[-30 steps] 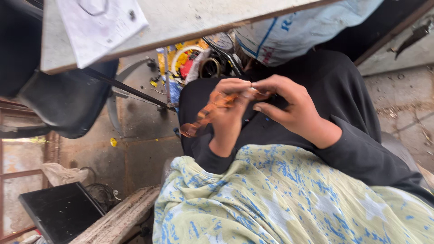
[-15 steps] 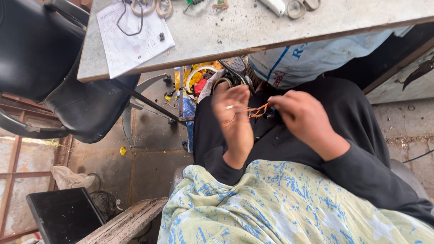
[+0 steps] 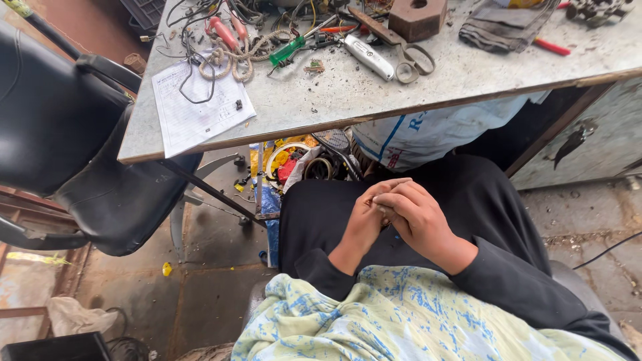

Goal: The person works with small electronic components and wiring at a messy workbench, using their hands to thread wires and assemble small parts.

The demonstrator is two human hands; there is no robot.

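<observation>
Both hands rest together over my lap, above black trousers. My left hand is curled with its fingers closed. My right hand lies against it, its fingers folded over the left fingertips. A thin copper-coloured wire shows only as a tiny bit at the left fingertips; the rest is hidden inside the hands. Black sleeves cover both forearms, and a pale green and blue patterned cloth covers my chest below them.
A grey metal table stands ahead, carrying a paper sheet, a green-handled screwdriver, scissors, a wooden block and tangled wires. A black chair is at left. A white sack and coils lie under the table.
The view has tilted up, so more of the tabletop shows. My hands have dropped to my lap and closed together, and the copper wire that stretched between them is almost entirely hidden.
</observation>
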